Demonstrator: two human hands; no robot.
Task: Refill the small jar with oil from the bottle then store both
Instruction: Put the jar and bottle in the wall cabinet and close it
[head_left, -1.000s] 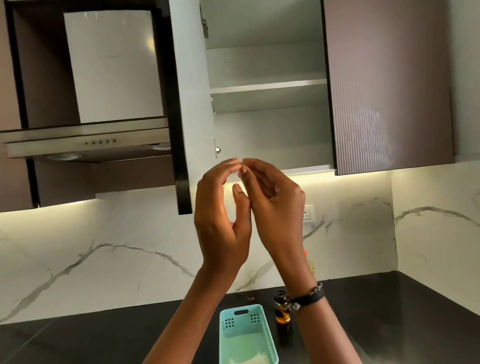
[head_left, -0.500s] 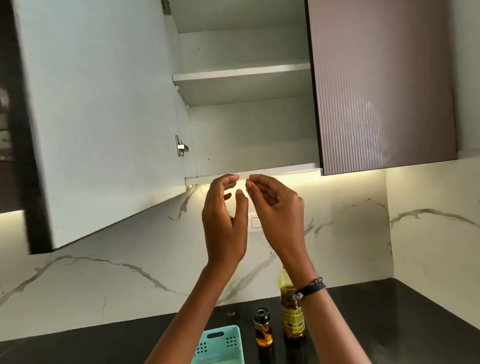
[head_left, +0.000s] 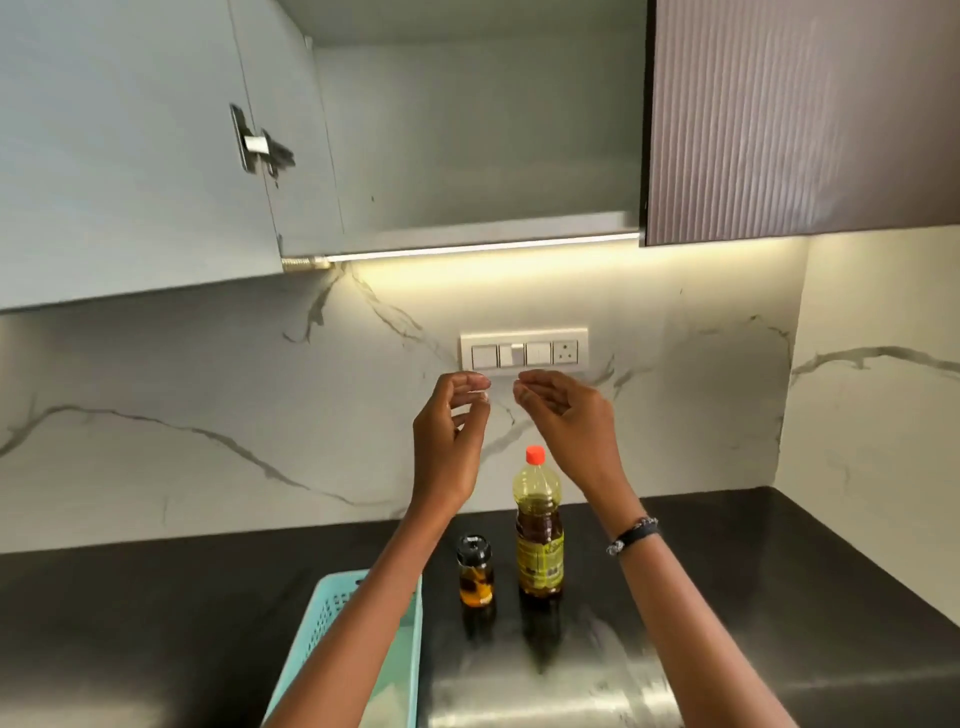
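Both hands raised, fingers loosely curled: left (head_left: 449, 441), right (head_left: 569, 418).

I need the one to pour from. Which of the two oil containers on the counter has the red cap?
The tall bottle, on the right, has the red cap. The small jar to its left is shorter and has a black lid.

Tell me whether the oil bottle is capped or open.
Capped. The bottle stands upright on the counter with its red cap on; neither hand touches it.

Both hands, left (head_left: 449, 441) and right (head_left: 569, 421), hover empty above the small jar (head_left: 474, 571) and oil bottle (head_left: 538, 525).
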